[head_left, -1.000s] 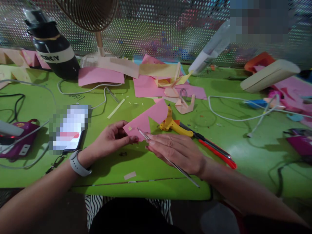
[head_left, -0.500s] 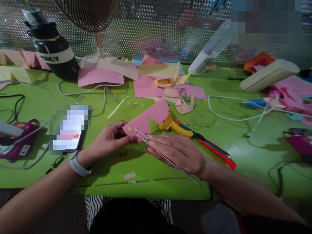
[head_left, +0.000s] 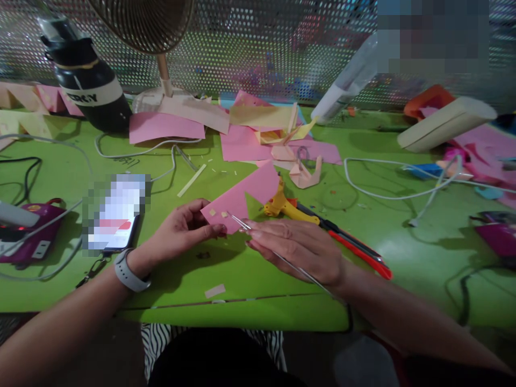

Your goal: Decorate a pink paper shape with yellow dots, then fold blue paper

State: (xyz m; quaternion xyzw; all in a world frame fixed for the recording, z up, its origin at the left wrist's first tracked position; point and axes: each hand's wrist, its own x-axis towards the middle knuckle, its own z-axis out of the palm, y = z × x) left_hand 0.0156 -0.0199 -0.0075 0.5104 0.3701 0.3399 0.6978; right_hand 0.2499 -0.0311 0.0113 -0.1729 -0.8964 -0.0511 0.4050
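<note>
Well, from my remote seat I see the phone (head_left: 116, 212), then the left hand (head_left: 183, 228) pinching the pink card (head_left: 237, 199) above the table (head_left: 177, 287). Two pale squares (head_left: 224, 214) lie on it (slightly apart). Tweezers (head_left: 296, 267), grasped by the right hand (head_left: 300, 247), point just beside one.

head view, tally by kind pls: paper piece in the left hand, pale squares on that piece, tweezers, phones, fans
Pink paper piece in the left hand: 1
Pale squares on that piece: 2
Tweezers in the right hand: 1
Phone: 1
Fan: 1
Total: 6
</note>
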